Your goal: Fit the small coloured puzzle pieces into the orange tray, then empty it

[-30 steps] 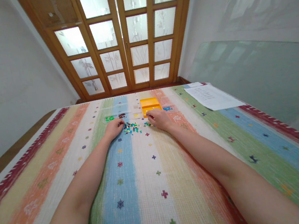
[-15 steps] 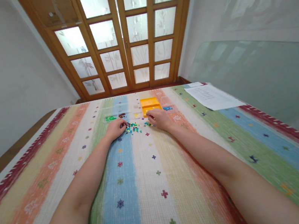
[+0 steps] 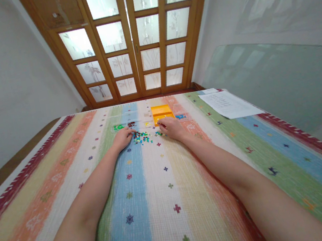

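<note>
Both my arms reach far out over a striped cloth. A scatter of small coloured beads [image 3: 143, 137] lies between my hands. My left hand [image 3: 123, 137] rests at the left edge of the scatter, fingers curled in a pinch at the beads. My right hand [image 3: 172, 127] sits at the right edge, fingers curled down onto the cloth just in front of an orange tray [image 3: 162, 113]. What either hand pinches is too small to see. Small sorted heaps lie beyond: green beads [image 3: 118, 127], dark red beads [image 3: 131, 124] and blue beads [image 3: 180, 116].
A sheet of paper [image 3: 228, 103] lies at the far right of the striped cloth [image 3: 162, 202]. Wooden glazed doors [image 3: 131, 39] stand beyond the far edge. A glass pane [image 3: 280, 80] leans along the right wall.
</note>
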Demonstrator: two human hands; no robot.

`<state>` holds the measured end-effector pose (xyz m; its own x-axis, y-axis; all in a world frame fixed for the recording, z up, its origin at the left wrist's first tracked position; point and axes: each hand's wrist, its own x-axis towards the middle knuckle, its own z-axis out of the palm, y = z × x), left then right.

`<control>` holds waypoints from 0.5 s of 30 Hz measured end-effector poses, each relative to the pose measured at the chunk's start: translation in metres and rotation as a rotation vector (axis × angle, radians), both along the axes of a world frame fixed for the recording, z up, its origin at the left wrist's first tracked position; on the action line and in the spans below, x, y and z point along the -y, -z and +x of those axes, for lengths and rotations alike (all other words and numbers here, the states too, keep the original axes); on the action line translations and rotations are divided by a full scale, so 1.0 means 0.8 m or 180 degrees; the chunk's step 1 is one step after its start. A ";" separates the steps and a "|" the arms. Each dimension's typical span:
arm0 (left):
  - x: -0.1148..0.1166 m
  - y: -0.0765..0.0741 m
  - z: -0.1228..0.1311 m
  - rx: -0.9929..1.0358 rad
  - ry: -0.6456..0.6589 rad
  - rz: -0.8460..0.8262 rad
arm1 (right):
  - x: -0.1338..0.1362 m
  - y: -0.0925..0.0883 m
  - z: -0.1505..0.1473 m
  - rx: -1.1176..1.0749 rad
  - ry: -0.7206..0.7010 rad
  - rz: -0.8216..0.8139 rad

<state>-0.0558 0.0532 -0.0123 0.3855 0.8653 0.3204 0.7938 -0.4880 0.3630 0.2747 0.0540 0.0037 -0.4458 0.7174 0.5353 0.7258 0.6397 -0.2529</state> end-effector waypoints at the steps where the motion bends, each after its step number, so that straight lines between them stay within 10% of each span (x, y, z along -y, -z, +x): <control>1: 0.000 0.000 0.000 -0.0024 -0.0020 -0.0003 | 0.000 0.001 0.000 -0.0006 -0.0001 -0.0002; 15: 0.001 0.002 -0.002 0.0153 -0.0254 0.0090 | -0.002 0.002 0.001 -0.0010 -0.0020 0.0018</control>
